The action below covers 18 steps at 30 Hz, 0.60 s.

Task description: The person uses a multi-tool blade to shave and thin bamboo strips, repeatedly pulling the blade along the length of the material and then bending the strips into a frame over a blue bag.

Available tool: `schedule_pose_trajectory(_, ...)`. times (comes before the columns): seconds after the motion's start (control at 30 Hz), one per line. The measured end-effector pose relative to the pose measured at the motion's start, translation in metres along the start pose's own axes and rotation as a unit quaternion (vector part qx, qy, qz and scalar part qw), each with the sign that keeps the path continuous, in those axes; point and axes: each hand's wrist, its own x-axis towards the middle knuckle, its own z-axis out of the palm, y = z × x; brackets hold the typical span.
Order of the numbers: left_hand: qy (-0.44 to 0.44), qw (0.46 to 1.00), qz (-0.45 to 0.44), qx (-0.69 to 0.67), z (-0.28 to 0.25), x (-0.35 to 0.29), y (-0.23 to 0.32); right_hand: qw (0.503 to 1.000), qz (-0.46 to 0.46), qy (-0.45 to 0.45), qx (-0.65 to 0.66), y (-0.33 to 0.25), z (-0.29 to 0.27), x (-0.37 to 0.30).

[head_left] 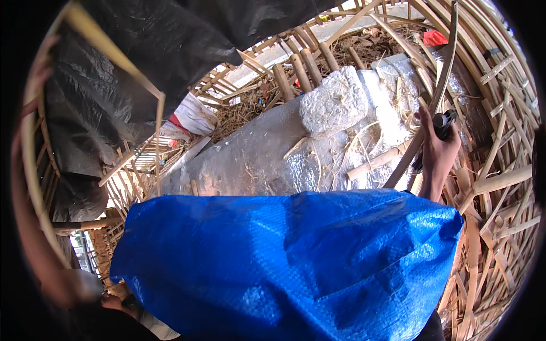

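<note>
On the right, my right hand (439, 149) closes around a long, dark bamboo strip (447, 62), which slants from the top edge down to the blue sheet. A black object (444, 121) with a rounded end is also in that hand; its kind is unclear. My left arm (35, 227) is raised along the left rim. My left hand (41, 74) is blurred beside a bowed, pale bamboo strip (35, 165), and its grip cannot be made out. A blue woven plastic sheet (284, 256) drapes across the front, over my lap.
A pale, rough block (334, 101) stands on a silvery plastic-covered surface (250, 156) with fibre scraps. Split bamboo strips (500, 250) pile along the right. Black plastic sheeting (142, 40) hangs upper left. Bamboo posts (300, 69) and shavings lie beyond, near a white sack (193, 115).
</note>
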Motion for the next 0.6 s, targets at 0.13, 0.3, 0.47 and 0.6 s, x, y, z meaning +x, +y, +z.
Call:
schedule_pose_trajectory(0.13, -0.092, 0.995, -0.028, -0.014, 0.145, 0.079, -0.102, 1.0, -0.002, 0.014, 0.0, 0.012, -0.008, -0.004)
schedule_pose_trajectory(0.3, -0.183, 0.974, -0.081, -0.102, 0.327, 0.12, -0.154, 1.0, 0.009, 0.005, -0.002, 0.025, -0.014, -0.01)
schedule_pose_trajectory(0.47, -0.199, 0.971, -0.118, -0.059, 0.449, 0.13, -0.154, 0.998, 0.034, -0.004, -0.051, 0.038, -0.021, -0.011)
schedule_pose_trajectory(0.6, -0.156, 0.972, -0.119, -0.13, 0.499, 0.152, -0.162, 0.999, 0.021, -0.005, -0.046, 0.032, -0.032, -0.018)
